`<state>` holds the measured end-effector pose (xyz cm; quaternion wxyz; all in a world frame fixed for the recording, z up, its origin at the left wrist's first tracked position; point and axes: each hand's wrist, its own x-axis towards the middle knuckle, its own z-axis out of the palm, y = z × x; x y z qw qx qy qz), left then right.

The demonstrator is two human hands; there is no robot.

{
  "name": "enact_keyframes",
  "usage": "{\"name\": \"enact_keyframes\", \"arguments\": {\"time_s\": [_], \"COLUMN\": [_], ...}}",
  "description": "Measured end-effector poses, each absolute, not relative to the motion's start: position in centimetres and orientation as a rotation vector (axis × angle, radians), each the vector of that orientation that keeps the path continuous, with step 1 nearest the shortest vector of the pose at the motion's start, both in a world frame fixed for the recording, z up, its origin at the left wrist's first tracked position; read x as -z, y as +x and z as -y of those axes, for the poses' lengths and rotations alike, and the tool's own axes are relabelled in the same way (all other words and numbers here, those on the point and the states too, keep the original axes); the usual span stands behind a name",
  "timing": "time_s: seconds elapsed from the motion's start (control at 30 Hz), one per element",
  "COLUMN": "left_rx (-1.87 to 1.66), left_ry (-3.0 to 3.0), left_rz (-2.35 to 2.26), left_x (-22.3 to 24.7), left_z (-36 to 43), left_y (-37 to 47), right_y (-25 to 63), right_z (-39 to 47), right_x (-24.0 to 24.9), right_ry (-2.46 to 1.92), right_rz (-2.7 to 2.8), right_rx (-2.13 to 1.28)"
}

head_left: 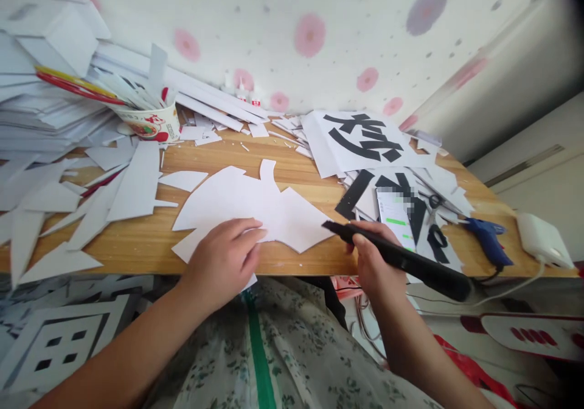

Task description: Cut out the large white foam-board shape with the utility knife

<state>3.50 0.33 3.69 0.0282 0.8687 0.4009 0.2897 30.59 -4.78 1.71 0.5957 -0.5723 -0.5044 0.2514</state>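
Flat on the wooden table point(292, 153) lies a large white cut sheet point(228, 199) with curved and pointed edges. My left hand point(230, 254) rests palm down on its near edge, fingers lying flat on the sheet. In my right hand point(376, 257) is a long black tool point(410, 263), gripped near its front part. The tool's dark tip is just above or at the right corner of the white sheet; whether it touches cannot be made out. More white pieces point(185, 179) lie left of the sheet.
A paper cup point(157, 124) with strips and handles stands at the back left, beside stacked white boards point(41, 123). Right are papers with black characters point(360, 138), a phone point(395, 217), scissors point(433, 214), a blue glue gun point(488, 238) and a white box point(542, 238) with a cable.
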Motion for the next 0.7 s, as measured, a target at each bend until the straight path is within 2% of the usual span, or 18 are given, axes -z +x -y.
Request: {"name": "enact_keyframes", "arguments": {"time_s": [0.1, 0.2, 0.3, 0.43, 0.53, 0.7], "left_rx": [-1.054, -0.804, -0.515, -0.747, -0.881, -0.934], "left_ry": [2.455, 2.014, 1.400, 0.741, 0.593, 0.709], "left_rz": [-1.341, -1.487, -1.374, -1.275, -1.269, -1.220], "left_x": [-4.7, -4.2, -2.4, -0.8, -1.2, -2.5], "left_z": [2.7, 6.2, 7.7, 6.7, 6.0, 6.5], "left_y": [0.6, -1.1, -0.6, 1.7, 2.7, 0.2], "right_y": [30.7, 30.6, 30.0, 29.3, 29.5, 29.8], "right_z": [2.6, 1.0, 0.3, 0.5, 1.2, 2.3], "right_x": [-2.5, -2.5, -1.8, -1.3, -1.3, -1.7], "right_ry": [-1.394, -1.477, -1.536, -1.605, -1.543, -1.455], "right_rz": [1.224, 1.353, 1.501, 1.554, 1.511, 1.323], "right_rx": [-0.488, -0.390, -0.343, -0.288, -0.360, -0.456]}}
